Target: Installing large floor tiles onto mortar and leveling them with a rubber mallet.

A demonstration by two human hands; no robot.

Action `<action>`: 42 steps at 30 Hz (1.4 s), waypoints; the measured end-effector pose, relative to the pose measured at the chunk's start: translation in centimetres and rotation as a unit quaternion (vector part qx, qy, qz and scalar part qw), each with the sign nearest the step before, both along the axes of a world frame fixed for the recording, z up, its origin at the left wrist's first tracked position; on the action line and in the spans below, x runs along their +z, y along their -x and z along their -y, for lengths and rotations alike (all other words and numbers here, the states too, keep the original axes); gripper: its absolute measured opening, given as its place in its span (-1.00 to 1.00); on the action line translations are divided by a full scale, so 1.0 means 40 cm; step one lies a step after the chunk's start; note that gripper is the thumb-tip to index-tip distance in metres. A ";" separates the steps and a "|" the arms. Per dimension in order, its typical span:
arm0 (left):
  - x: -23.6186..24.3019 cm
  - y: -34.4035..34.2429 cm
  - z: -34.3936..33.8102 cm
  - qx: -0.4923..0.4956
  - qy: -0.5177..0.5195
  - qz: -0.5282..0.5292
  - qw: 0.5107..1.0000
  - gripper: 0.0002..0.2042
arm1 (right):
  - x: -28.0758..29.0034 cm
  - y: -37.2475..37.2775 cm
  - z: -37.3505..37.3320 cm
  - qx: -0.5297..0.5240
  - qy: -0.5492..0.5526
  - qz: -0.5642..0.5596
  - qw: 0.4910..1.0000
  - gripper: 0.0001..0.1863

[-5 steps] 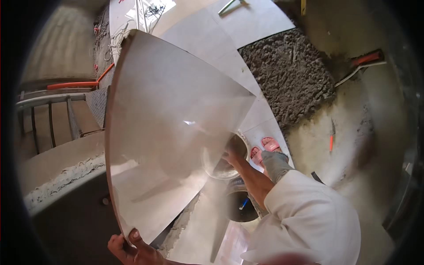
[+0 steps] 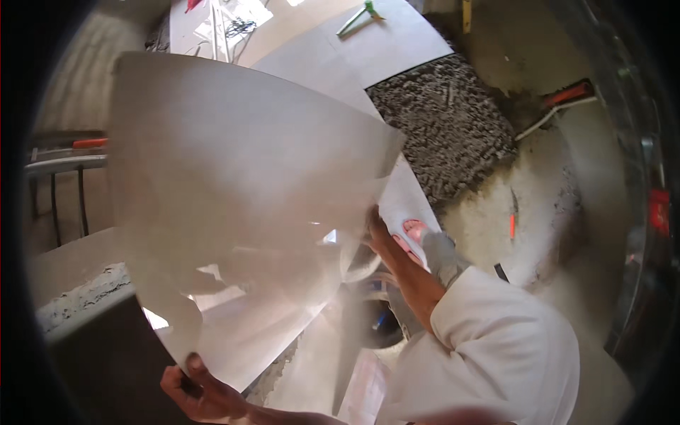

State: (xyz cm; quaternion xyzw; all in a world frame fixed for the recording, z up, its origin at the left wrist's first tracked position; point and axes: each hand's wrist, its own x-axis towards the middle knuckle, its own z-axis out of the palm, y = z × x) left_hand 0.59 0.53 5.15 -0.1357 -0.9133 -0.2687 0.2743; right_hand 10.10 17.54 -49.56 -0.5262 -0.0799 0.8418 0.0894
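A large glossy grey-beige floor tile (image 2: 248,156) is held up at a tilt and fills the middle of the head view, with light glinting off its face. My left hand (image 2: 205,393) grips its near left corner, the thumb on the face and the fingers curled at the edge. At the tile's right edge is my right hand (image 2: 374,230), closed on it, with part of the fingers hidden. Just below that hand stands a round bucket (image 2: 365,265), partly covered by the tile. A dark bucket (image 2: 382,326) with something blue inside sits nearer to me.
Laid pale tiles (image 2: 382,49) run along the far side, with a green tool (image 2: 360,20) on them. A square bed of rough mortar (image 2: 446,127) lies to the right. An orange-handled tool (image 2: 512,225) rests on the floor. Metal rails (image 2: 67,164) stand at left.
The tile's far left corner has swung left and its face has turned, covering more of the rails. Both hands keep their grip. The floor has shifted slightly left in view.
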 end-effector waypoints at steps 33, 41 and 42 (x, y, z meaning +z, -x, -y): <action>-0.154 -0.495 -0.481 0.185 -0.109 0.112 0.970 -0.50 | 0.543 -0.714 -1.227 0.210 -0.614 0.316 0.692 -0.52; -0.359 -0.440 -0.652 0.135 -0.193 0.194 0.952 -0.44 | 0.436 -0.735 -1.359 0.162 -0.505 0.207 0.822 -0.42; -0.385 -0.432 -0.687 0.163 -0.155 0.217 0.950 -0.44 | 0.408 -0.733 -1.390 0.161 -0.477 0.229 0.833 -0.43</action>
